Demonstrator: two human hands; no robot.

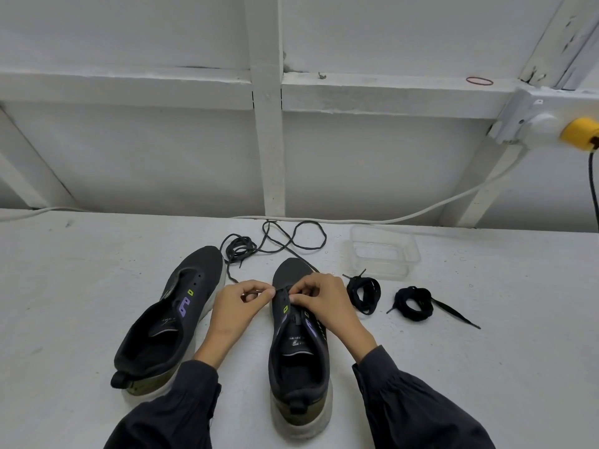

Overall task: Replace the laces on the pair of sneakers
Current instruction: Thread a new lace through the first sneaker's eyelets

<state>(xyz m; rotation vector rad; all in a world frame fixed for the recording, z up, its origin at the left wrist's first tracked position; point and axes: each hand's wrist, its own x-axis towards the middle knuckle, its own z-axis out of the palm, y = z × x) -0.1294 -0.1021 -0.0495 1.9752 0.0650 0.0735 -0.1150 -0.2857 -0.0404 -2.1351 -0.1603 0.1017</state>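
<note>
Left hand point(241, 306) and right hand point(324, 303) pinch old lace point(325, 237) at front eyelets of right sneaker point(298, 361), fingertips closed tight. Probably drawing it out. Coiled replacement laces point(363, 294) wait alongside.

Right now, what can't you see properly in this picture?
Head view only:
- How the lace sits in the right shoe's front holes: covered by the left hand and right hand pinching there.
- The words on that shoe's tongue: too small.
- The yellow plug: cut off by the right edge.
</note>
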